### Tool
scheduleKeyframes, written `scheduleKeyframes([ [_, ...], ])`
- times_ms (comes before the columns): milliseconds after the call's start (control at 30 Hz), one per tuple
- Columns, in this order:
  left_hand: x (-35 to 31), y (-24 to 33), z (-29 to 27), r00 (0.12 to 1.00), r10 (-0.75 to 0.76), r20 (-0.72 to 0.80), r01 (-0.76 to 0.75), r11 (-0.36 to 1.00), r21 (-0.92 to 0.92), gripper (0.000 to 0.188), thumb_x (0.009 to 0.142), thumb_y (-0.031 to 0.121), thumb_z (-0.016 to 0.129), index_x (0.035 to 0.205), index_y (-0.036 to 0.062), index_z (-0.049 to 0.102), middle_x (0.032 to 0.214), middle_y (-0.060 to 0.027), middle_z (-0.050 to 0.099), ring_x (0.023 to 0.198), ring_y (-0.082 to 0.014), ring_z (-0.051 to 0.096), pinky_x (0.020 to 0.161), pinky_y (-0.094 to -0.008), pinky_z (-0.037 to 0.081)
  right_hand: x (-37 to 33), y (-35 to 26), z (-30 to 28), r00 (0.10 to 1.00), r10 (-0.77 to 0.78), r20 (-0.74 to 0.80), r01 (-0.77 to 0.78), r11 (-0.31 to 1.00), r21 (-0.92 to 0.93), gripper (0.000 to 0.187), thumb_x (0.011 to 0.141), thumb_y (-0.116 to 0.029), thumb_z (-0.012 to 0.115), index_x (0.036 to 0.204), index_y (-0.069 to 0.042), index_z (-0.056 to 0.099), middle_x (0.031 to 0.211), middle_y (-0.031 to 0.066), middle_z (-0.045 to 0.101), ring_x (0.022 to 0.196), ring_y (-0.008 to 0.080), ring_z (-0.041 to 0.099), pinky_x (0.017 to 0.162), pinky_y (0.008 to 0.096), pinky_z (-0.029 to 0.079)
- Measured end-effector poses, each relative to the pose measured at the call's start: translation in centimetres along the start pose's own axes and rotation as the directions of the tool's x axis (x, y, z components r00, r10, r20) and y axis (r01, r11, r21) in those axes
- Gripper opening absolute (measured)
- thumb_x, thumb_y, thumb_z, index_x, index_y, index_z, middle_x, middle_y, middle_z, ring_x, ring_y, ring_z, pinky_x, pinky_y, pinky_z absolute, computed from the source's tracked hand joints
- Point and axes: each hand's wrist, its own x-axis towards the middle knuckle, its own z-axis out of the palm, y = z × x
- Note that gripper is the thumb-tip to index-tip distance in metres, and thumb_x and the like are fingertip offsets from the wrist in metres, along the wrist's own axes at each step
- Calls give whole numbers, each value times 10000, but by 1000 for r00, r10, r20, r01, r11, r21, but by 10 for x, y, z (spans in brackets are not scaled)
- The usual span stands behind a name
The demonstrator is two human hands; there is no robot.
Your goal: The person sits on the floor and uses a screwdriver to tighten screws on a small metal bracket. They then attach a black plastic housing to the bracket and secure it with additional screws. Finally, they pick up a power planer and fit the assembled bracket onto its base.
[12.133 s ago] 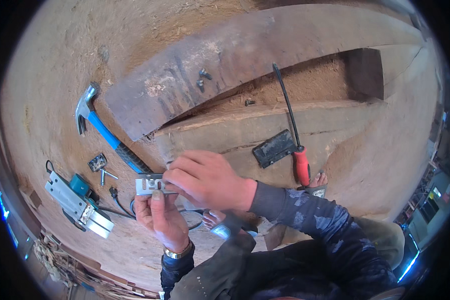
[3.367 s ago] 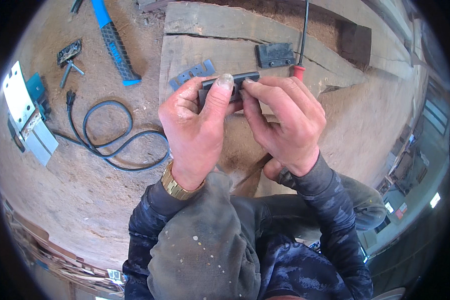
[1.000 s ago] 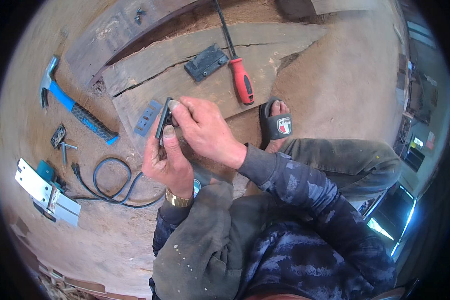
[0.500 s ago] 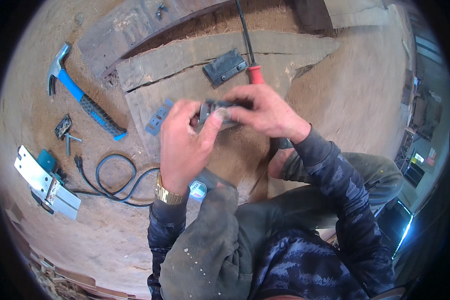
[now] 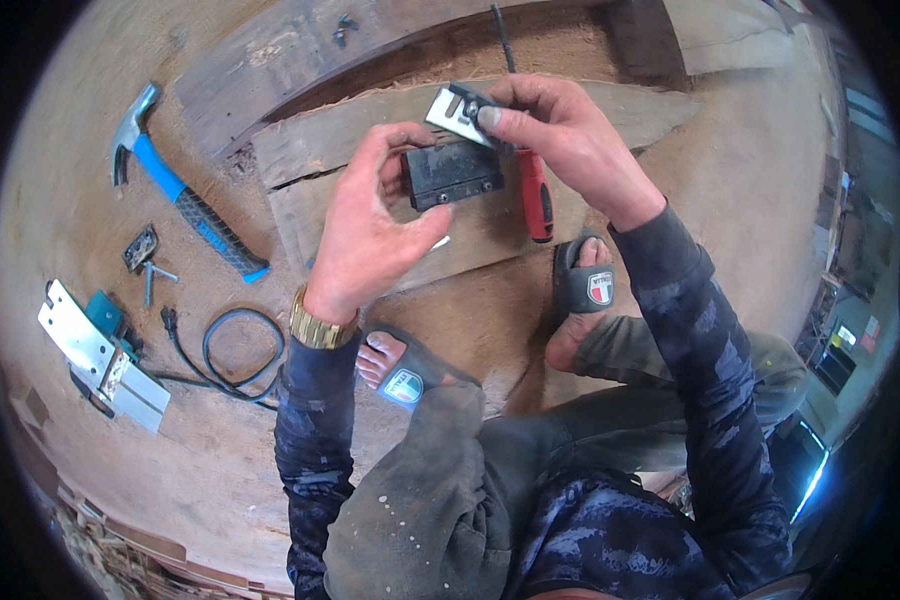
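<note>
Head view: the right hand (image 5: 570, 140) pinched a silver metal plate (image 5: 455, 105) at twelve o'clock; the left hand (image 5: 370, 235), fingers spread, hovered beside the black hinge (image 5: 453, 172) on the plank (image 5: 370, 150). Seating them squarely probably needed steady alignment.

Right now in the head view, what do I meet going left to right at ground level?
Electric planer → small metal part with screws → blue-handled hammer → coiled black cord → left hand → red-handled screwdriver → right hand.
</note>
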Motion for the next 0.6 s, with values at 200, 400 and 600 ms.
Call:
scheduleKeyframes([
  [200, -32, 9, 6, 996, -57, -75, 5, 829, -559, 694, 878, -36, 660, 1513, -44, 378, 1247, -162, 661, 1156, -202, 653, 1014, -344, 511, -22, -31, 28, 999, 30, -12, -29, 994, 105, 280, 913, -171, 727, 1097, 40, 735, 913, 44, 738, 845, 107, 637, 783, 297, 521],
  [400, -47, -1, 13, 994, -51, -97, -15, 814, -580, 578, 872, 20, 696, 1417, -69, 526, 1315, -120, 632, 1188, -179, 605, 1057, -348, 466, -44, -48, 34, 989, -79, -121, 46, 966, -256, 286, 853, -150, 760, 1112, -28, 752, 846, 45, 709, 749, 116, 593, 696, 273, 479],
  [600, -54, 3, 13, 993, 33, -117, -96, 801, -591, 596, 886, 47, 709, 1433, -81, 512, 1322, -133, 623, 1207, -187, 598, 1065, -359, 467, -51, -55, 37, 987, -135, -83, 109, 958, -264, 272, 837, -108, 776, 1093, -23, 744, 810, 16, 662, 734, 101, 572, 694, 265, 479],
])
